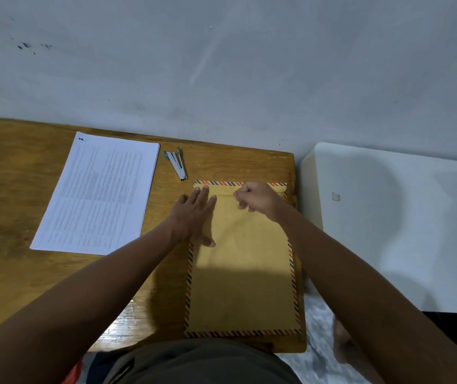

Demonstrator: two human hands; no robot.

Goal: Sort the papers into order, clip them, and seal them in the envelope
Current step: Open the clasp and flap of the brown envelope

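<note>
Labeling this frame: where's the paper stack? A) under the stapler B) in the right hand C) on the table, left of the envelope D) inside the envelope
C: the paper stack lies flat on the table, left of the envelope, apart from the stapler.

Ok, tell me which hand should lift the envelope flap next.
Right, probably. The right hand is curled at the flap edge near the top of the envelope, seemingly pinching it. The left hand lies flat on the envelope's left side, well placed to hold it down on the table.

Papers' (97, 189) print illegible; envelope (244, 273) flap partly hidden.
</note>
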